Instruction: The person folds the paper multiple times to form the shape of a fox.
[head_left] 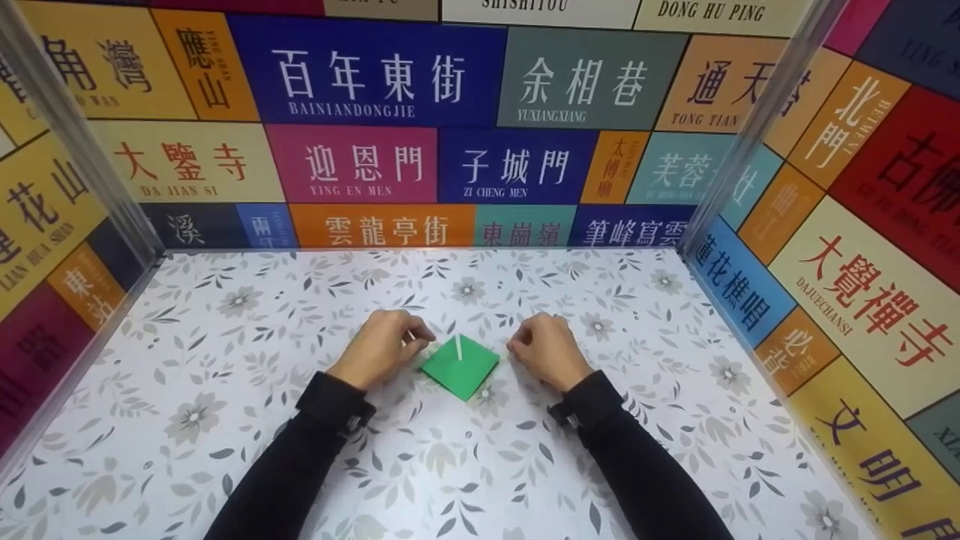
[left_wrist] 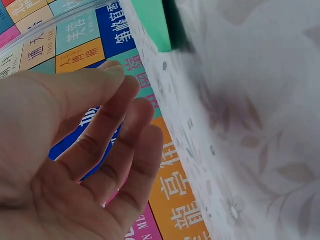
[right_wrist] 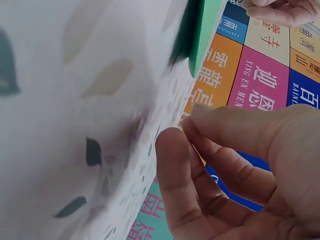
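Note:
A green square of folded paper (head_left: 465, 375) lies on the patterned tabletop with one corner toward me. A narrow white strip (head_left: 459, 348) shows at its far corner. Just left of the paper is my left hand (head_left: 384, 346), fingers loosely bent and thumb near the index finger; the left wrist view shows nothing held in this hand (left_wrist: 100, 135). On the other side, my right hand (head_left: 549, 349) stays a little apart from the paper. Its fingers also bend loosely, and in the right wrist view the hand (right_wrist: 230, 165) holds nothing. Only the paper's edge (right_wrist: 202, 37) appears there.
The tabletop (head_left: 465, 465) has a white covering with grey leaves and flowers. Behind it stands a back wall (head_left: 360, 161) of colourful panels with Chinese characters. Similar side walls rise at left and right, with clear strips (head_left: 731, 124) at the corners.

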